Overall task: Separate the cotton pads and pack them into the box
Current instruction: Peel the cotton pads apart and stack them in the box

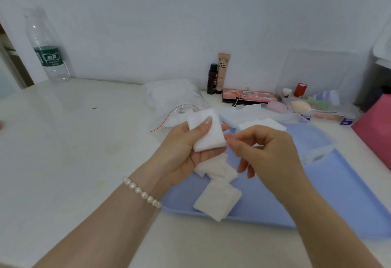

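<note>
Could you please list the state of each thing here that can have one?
left hand: grips a cotton pad stack
right hand: fingers curled at the stack's edge
clear box: open, pads inside
water bottle: upright, nearly empty
plastic bag: open, lying flat

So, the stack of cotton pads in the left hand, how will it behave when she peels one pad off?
The stack of cotton pads looks soft and probably very light: the left hand holds it with thumb and fingers alone. Its edge bulges, so it likely squashes easily. The right hand pinches at its side; layers may cling.
</note>
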`<state>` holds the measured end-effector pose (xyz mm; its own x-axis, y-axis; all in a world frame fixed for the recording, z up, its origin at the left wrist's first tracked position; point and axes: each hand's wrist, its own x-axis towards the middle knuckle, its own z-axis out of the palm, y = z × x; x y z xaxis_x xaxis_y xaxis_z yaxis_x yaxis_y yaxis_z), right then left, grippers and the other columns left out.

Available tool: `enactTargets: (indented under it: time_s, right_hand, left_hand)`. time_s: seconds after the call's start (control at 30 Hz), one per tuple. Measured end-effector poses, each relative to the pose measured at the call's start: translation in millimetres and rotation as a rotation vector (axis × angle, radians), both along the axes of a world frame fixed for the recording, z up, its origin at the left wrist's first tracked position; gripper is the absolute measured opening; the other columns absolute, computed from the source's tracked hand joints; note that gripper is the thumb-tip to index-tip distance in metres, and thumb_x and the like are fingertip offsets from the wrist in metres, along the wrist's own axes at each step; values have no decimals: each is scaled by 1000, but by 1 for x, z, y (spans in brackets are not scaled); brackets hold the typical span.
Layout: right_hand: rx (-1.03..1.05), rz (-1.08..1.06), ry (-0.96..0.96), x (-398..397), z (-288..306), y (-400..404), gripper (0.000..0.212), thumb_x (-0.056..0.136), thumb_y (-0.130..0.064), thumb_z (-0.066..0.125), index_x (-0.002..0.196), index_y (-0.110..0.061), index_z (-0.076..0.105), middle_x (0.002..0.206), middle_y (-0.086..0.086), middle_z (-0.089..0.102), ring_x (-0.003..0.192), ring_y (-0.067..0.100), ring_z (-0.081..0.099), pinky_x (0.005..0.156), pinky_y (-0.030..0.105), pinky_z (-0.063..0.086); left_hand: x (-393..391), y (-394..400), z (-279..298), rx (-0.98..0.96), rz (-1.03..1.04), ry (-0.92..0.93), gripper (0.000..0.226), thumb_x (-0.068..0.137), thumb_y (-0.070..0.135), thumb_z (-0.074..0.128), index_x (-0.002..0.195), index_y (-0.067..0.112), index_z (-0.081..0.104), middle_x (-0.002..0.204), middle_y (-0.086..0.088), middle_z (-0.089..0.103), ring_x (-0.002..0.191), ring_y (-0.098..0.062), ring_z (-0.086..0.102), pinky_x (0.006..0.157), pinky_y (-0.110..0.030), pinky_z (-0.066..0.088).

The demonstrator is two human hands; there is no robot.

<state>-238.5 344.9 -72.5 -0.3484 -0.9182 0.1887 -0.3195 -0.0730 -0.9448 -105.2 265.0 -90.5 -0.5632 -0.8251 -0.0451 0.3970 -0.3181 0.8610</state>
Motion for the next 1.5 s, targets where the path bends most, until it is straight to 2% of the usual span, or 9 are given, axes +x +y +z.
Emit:
enactTargets:
  time_s: [0.17,0.33,0.47,0.63,0.77,0.9,1.0,1.3,1.5]
  right_hand:
    - [642,204,485,0,-4,7,31,71,-33,79,81,-9,62,63,2,59,40,10,54,39,20,40]
    - [700,189,764,9,-9,6,41,67,-47,77,76,-20,47,74,-7,50,67,10,46,56,22,34]
    - [613,258,659,7,-15,2,39,67,-31,80,58,-20,44,57,-8,46,54,9,41,52,23,32]
    - [272,359,-82,-2,1,1,36,62,6,77,57,-13,46,51,-10,53,52,9,52,51,17,42]
    - [19,301,-475,-11,4,-2,40,33,3,83,62,-12,59,65,5,67,62,19,67,52,27,55]
    - [-128,117,-392,-13,3,-2,16,56,-18,74,67,-12,65,68,7,71,68,26,68,58,42,56]
    - [-197,34,-253,-11,4,-2,9,69,-8,72,73,-9,64,63,0,70,60,16,67,48,30,55]
    - [-134,97,-188,-9,4,-1,11,71,-4,73,71,-9,63,56,-3,67,51,11,62,41,21,46]
    - [-112,123,-114,-7,1,-2,12,71,1,73,70,-6,64,55,-4,63,49,8,61,37,18,44]
  left_hand:
    - [4,-5,0,-4,54,-82,18,92,14,52,105,5,60,105,-13,71,88,-24,70,74,-35,56]
    - [2,-3,-2,-17,22,-113,13,90,13,54,100,8,62,100,-11,72,84,-24,71,73,-34,57]
    - [2,-2,-2,-16,21,-129,13,91,13,54,101,8,61,102,-12,72,87,-24,71,73,-33,57]
    - [1,-2,-2,-15,14,-135,19,91,11,54,105,1,62,97,-12,73,75,-18,71,56,-25,57]
    - [-4,4,-6,-62,-101,-180,15,91,1,51,101,2,62,68,0,69,55,-7,63,46,-19,50]
    - [-7,8,-11,-68,-239,-231,25,83,0,59,107,7,63,102,-12,70,89,-21,69,77,-33,57]
    - [-6,8,-12,-51,-324,-229,46,76,-4,63,121,1,56,119,-21,63,105,-31,64,85,-37,54]
    - [-2,6,-11,-105,-482,-172,66,65,-18,51,129,0,49,111,-16,62,112,-29,58,96,-39,47]
    - [-2,9,-10,-139,-551,-149,61,61,-23,46,115,4,56,103,-18,60,102,-30,53,80,-33,46]
